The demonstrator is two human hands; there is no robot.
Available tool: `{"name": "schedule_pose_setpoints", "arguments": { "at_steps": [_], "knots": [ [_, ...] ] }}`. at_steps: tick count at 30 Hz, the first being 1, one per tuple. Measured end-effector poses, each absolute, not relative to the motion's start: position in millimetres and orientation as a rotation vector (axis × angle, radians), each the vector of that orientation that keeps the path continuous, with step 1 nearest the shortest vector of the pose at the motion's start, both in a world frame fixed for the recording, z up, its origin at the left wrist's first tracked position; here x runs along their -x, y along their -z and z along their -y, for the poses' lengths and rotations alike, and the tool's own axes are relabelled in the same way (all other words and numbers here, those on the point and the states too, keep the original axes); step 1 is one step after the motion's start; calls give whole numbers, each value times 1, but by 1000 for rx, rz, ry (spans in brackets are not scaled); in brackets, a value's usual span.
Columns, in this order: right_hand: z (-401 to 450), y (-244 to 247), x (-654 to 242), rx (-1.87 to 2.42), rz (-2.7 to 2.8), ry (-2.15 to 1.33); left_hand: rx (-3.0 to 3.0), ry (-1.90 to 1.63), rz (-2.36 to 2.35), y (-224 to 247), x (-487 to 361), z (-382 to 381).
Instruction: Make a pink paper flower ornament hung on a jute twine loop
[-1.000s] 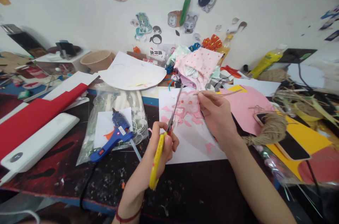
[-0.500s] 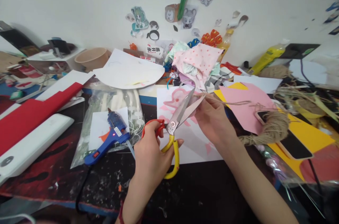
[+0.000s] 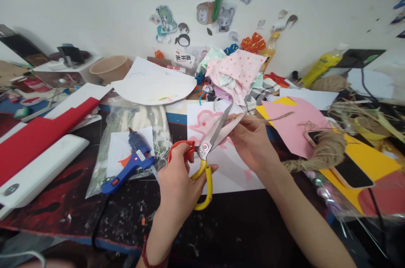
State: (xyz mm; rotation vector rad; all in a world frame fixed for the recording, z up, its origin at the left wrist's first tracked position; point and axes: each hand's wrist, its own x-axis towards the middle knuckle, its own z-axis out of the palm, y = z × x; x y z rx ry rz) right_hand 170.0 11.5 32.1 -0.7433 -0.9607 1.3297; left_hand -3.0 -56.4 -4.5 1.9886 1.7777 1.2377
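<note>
Biggest thing on my feed is the dark, paint-scuffed table (image 3: 234, 226), filling most of the lower half of the frame, with a white sheet (image 3: 228, 175) marked in pink lying just about mid-frame and a pink paper (image 3: 294, 126) to the right of it. My left hand (image 3: 179, 183) sits a bit below centre, clamped on the scissors (image 3: 205, 147): the fingers are spread rather than fisted, curled around the red and yellow handles, with one fingertip poking out past the yellow one. The handles are apart, so the blades make a narrow V aimed at the upper right. My right hand (image 3: 253, 143) is right of centre, fingers bunched together in a tight pinch on a brown twine strand (image 3: 278, 117), whose free end sticks out to the right over the pink paper. One blade tip overlaps those fingertips from my angle; can't tell if they touch, or whether the twine is properly between the blades. A blue glue gun (image 3: 137, 158) lies left of centre, and a twine bundle (image 3: 329, 150) on the right by a phone (image 3: 357, 173). Smallest is a thin silvery hoop (image 3: 224, 94) above the blades.
</note>
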Motion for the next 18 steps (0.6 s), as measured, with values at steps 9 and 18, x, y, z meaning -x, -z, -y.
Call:
{"name": "schedule_pose_setpoints", "arguments": {
  "at_steps": [9, 18],
  "knots": [
    [-9, -30, -170, 690, 960, -1385, -1833, -1201, -1692, 0, 2, 58],
    [-9, -30, -168, 685, 1012, -1393, -1681, -1205, -1624, -1, 0, 59]
  ]
}}
